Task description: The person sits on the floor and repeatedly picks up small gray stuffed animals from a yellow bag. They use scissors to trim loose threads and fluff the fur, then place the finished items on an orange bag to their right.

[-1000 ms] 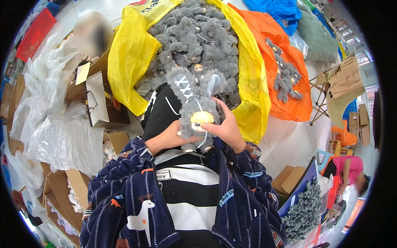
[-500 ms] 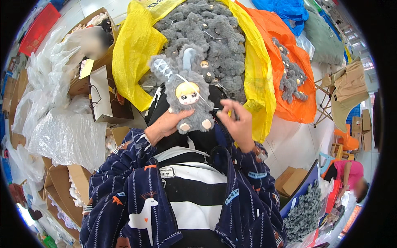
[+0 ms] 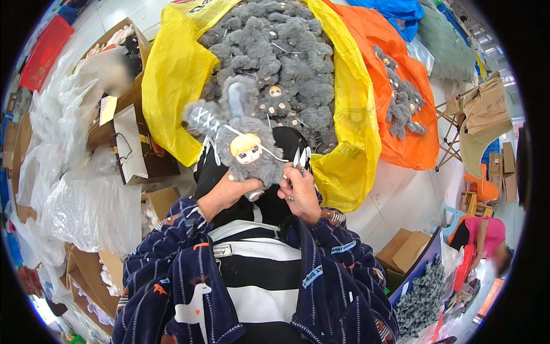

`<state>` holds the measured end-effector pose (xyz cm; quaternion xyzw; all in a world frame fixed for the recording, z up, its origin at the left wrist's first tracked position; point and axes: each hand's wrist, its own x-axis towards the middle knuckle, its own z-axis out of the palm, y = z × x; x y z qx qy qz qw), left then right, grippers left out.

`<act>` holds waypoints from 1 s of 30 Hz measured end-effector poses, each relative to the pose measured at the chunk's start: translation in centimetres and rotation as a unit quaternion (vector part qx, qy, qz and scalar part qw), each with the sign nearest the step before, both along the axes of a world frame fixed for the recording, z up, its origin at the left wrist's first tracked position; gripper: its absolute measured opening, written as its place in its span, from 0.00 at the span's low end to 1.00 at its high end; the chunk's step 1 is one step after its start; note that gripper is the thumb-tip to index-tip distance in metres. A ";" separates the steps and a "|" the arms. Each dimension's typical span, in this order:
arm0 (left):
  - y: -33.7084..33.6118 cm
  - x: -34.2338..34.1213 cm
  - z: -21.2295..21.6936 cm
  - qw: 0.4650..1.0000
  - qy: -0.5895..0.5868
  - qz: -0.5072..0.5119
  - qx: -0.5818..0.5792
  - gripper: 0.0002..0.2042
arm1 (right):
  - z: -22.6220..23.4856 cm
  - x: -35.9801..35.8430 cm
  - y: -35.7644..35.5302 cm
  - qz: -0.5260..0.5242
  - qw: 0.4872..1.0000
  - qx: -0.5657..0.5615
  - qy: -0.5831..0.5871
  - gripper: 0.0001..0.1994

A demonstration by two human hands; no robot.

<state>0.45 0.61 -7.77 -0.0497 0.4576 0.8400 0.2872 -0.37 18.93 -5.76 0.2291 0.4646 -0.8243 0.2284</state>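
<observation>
In front of my lap is a grey plush bunny doll (image 3: 264,168), with long ears, a yellow-haired doll face and white lacing on one ear. My left hand (image 3: 226,192) is closed around its lower body, the thumb across the front. My right hand (image 3: 302,195) grips a pair of thread snips (image 3: 299,159), blades pointing away from me, beside the doll's right side. A thin white string (image 3: 269,152) runs from the doll toward the snips' blades; whether it lies between them I cannot tell.
Beyond my knees a yellow sack (image 3: 356,109) holds many grey plush dolls (image 3: 275,51). An orange sack (image 3: 409,152) with more dolls lies to its right. Clear plastic (image 3: 91,206) and cardboard boxes crowd the left. A folding chair (image 3: 481,123) and a person in pink (image 3: 487,236) are at right.
My right hand has come in toward the doll, and the snips now show plainly in it. The doll, still in my left hand, has shifted left and slightly toward me.
</observation>
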 end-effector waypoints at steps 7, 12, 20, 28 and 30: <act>-0.9 -3.3 2.1 0.997 0.007 -0.079 -0.011 0.28 | 3.5 -10.4 9.7 -0.214 0.855 0.375 0.288 0.09; -1.9 -6.4 0.5 0.981 -0.047 -0.044 0.184 0.19 | 2.4 -17.4 13.5 -0.411 0.772 0.333 0.353 0.14; -2.0 -7.3 0.2 0.953 -0.093 -0.131 0.255 0.20 | -19.5 -17.0 6.9 0.177 0.816 0.468 0.288 0.12; -3.1 -7.5 1.0 0.957 -0.141 -0.132 0.218 0.24 | -28.3 -15.9 4.0 0.408 0.745 0.469 0.242 0.17; -3.2 -7.6 1.1 0.956 -0.141 -0.131 0.220 0.25 | -29.1 -15.3 4.5 0.453 0.724 0.472 0.218 0.17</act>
